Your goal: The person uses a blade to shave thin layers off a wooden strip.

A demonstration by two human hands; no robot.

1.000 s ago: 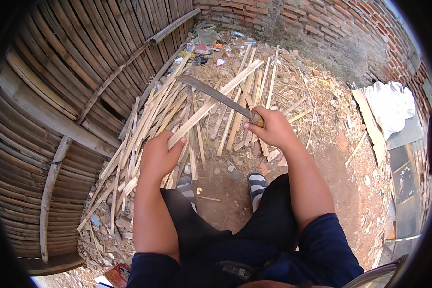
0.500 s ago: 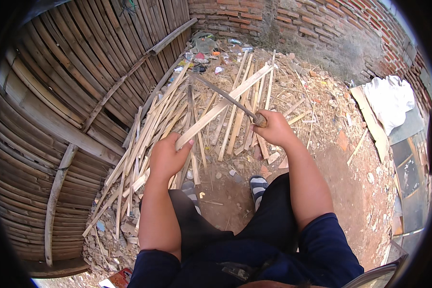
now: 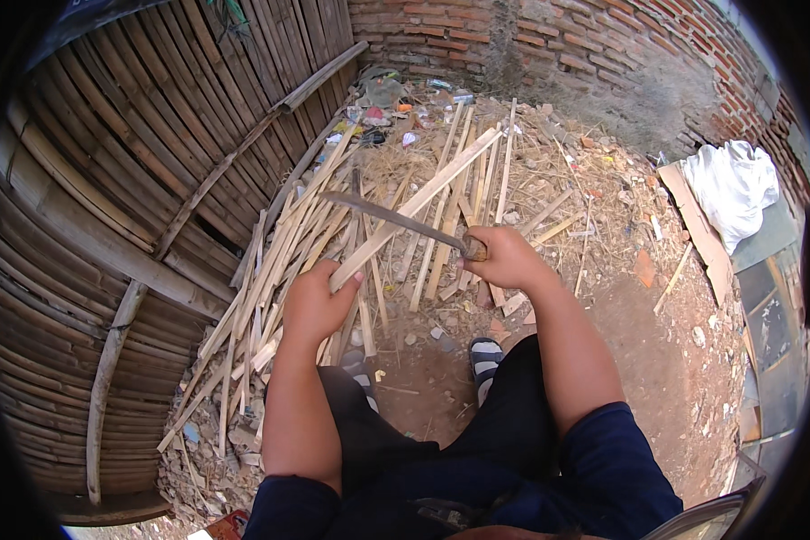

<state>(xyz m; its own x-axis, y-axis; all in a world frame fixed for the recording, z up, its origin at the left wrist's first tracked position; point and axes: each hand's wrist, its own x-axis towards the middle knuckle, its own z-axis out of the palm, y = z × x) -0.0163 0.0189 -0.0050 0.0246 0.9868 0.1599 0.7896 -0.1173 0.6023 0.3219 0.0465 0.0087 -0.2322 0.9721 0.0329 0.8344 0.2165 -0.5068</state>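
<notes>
My left hand (image 3: 317, 301) is closed around the near end of a pale wooden strip (image 3: 441, 180), which slants away up to the right. My right hand (image 3: 502, 258) grips the short wooden handle of a machete (image 3: 391, 216). Its long dark blade points left and crosses over the strip, close to my left hand's side; whether blade and wood touch I cannot tell. Beneath both hands lies a loose pile of similar wooden strips (image 3: 279, 261), heaped mostly to the left, with more strips fanned out ahead.
A bamboo slat wall (image 3: 135, 135) rises on the left and a brick wall (image 3: 432, 40) at the back. Litter (image 3: 378, 112) gathers in the far corner. On the right are a white sack (image 3: 731, 189), a brown board (image 3: 697, 234) and dark panels (image 3: 769, 315). My sandalled feet stand on bare dirt.
The machete has moved down along the strip towards my left hand, and its blade lies flatter across it. My right hand has shifted slightly left and nearer; my left keeps its grip.
</notes>
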